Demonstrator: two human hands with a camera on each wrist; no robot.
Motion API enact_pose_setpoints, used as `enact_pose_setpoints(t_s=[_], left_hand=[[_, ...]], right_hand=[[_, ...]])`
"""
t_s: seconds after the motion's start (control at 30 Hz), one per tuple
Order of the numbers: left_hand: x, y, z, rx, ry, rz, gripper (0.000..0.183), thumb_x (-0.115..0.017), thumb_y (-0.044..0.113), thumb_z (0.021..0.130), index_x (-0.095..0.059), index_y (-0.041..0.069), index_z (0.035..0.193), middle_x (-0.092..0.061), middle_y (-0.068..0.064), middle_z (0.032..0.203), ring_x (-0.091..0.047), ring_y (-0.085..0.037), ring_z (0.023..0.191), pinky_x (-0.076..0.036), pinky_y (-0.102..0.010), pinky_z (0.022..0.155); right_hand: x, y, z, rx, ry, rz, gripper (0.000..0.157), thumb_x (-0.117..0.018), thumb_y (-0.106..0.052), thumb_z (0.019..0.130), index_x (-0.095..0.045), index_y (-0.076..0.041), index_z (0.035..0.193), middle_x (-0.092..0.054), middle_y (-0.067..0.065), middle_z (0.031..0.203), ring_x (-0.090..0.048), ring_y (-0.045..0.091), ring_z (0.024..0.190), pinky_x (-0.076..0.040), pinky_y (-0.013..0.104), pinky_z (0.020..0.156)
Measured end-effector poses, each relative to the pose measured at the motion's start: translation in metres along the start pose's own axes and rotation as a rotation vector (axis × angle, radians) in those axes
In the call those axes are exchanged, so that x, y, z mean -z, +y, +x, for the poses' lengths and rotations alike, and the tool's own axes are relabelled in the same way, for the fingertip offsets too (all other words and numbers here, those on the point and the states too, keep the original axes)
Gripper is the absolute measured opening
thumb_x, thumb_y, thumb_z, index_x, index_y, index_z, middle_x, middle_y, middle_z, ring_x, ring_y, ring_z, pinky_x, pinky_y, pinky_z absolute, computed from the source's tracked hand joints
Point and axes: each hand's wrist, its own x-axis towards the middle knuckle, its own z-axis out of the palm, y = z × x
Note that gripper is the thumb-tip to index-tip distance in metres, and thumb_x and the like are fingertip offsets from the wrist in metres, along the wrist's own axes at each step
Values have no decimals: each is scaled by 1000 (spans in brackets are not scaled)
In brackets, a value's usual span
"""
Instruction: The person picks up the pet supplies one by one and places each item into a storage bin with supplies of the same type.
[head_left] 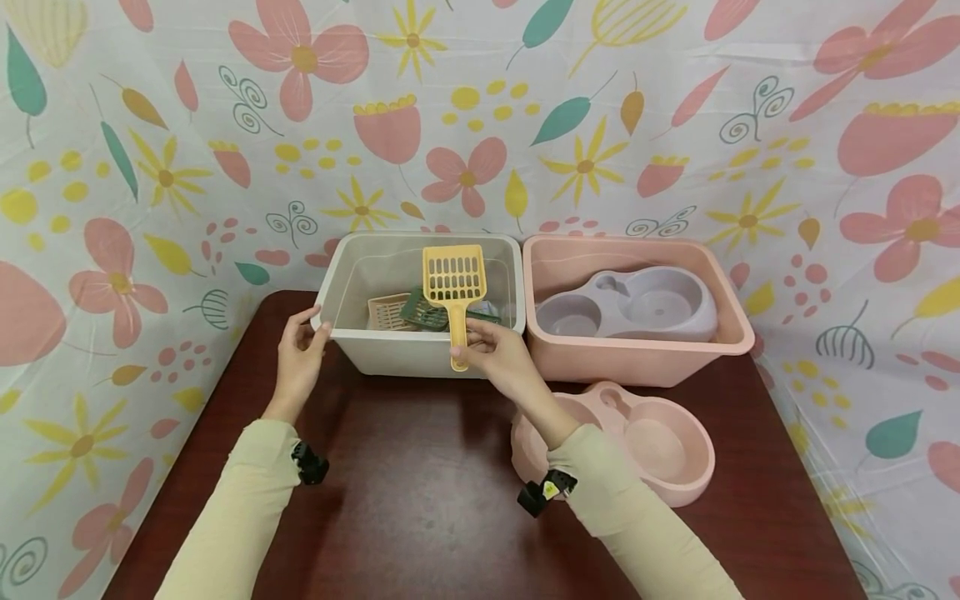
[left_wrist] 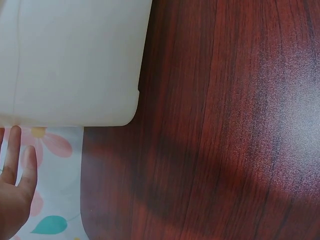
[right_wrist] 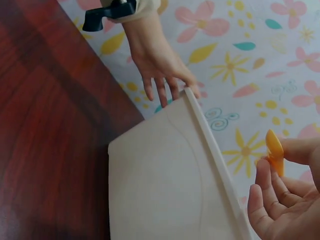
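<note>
My right hand (head_left: pixel 497 354) pinches the handle of a yellow litter scoop (head_left: pixel 454 287), held upright above the front of a light grey litter box (head_left: pixel 420 357). In the right wrist view, the yellow handle end (right_wrist: pixel 275 150) shows between thumb and fingers. My left hand (head_left: pixel 300 354) touches the box's front left corner, its thumb at the rim and its other fingers spread along the outside in the right wrist view. Inside the box lie a beige slotted scoop (head_left: pixel 390 312) and a dark green one (head_left: pixel 426 310), partly hidden behind the yellow scoop.
Right of the grey box stands a pink litter box (head_left: pixel 637 358) holding a grey-purple double pet bowl (head_left: pixel 663 304). A pink double bowl (head_left: pixel 667 450) sits on the dark red table (head_left: pixel 420 500), partly under my right forearm. Flower-patterned cloth (head_left: pixel 465 108) hangs behind.
</note>
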Motion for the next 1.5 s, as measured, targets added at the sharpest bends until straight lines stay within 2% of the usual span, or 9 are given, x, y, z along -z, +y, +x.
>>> enact_pose_setpoints(t_s=[0.1, 0.3, 0.4, 0.67, 0.8, 0.9, 1.03, 1.23, 1.5], left_hand=[[0, 4, -1, 13, -9, -3, 43, -55, 19, 103, -47, 10, 144, -54, -11, 110, -55, -2, 89, -44, -20, 76], [0, 33, -13, 30, -28, 0, 43, -52, 11, 103, -45, 1, 144, -53, -12, 110, -54, 1, 85, -44, -17, 74], [0, 38, -16, 24, -25, 6, 42, -52, 10, 103, -45, 0, 143, -53, -9, 108, -54, 1, 85, -44, -18, 75], [-1, 8, -3, 17, -8, -3, 43, -54, 19, 103, -47, 9, 144, -54, -2, 107, -56, -2, 89, -47, -24, 80], [-2, 1, -2, 5, -5, 15, 42, -54, 23, 104, -48, 12, 144, -54, -2, 109, -58, -15, 96, -47, -30, 83], [-2, 0, -2, 0, -5, 13, 42, -54, 24, 104, -48, 12, 143, -54, -3, 109, -57, -24, 101, -46, -28, 82], [-1, 0, -2, 7, -5, 8, 42, -54, 23, 104, -48, 13, 143, -54, -4, 109, -57, -18, 98, -46, -25, 81], [1, 1, -1, 37, -26, 10, 44, -53, 18, 104, -45, 10, 146, -54, -9, 115, -55, -5, 93, -46, -32, 85], [0, 1, -1, 16, -8, 13, 42, -54, 22, 104, -47, 13, 144, -55, -5, 111, -57, -13, 95, -45, -21, 77]], right_hand=[[1, -3, 4, -12, -15, -1, 57, -74, -12, 90, -51, 0, 142, -67, 17, 113, -65, 28, 97, -53, 37, 83], [2, -6, 15, -16, -13, -39, 56, -74, -13, 90, -53, 1, 141, -68, 17, 111, -66, 28, 95, -53, 35, 81], [4, -7, 20, -16, -9, -53, 55, -74, -12, 90, -54, 1, 140, -69, 18, 110, -67, 28, 95, -53, 33, 79], [8, -9, 33, -60, 13, -60, 51, -73, -15, 92, -57, -3, 138, -68, 18, 113, -67, 27, 97, -54, 34, 79], [12, -9, 38, -77, 11, -69, 52, -73, -17, 92, -56, -3, 139, -65, 20, 120, -66, 30, 101, -54, 38, 84], [13, -8, 43, -73, 11, -84, 53, -73, -17, 92, -56, -2, 139, -65, 20, 121, -66, 30, 102, -54, 38, 84], [13, -4, 50, -60, 18, -97, 51, -73, -17, 91, -58, -2, 137, -68, 19, 115, -68, 28, 96, -54, 37, 79], [12, 1, 56, -74, 36, -101, 49, -75, -16, 90, -60, -2, 134, -70, 18, 112, -69, 27, 93, -53, 35, 79], [12, 6, 57, -34, 70, -153, 48, -76, -15, 89, -62, -1, 133, -69, 17, 112, -65, 29, 101, -53, 34, 78]])
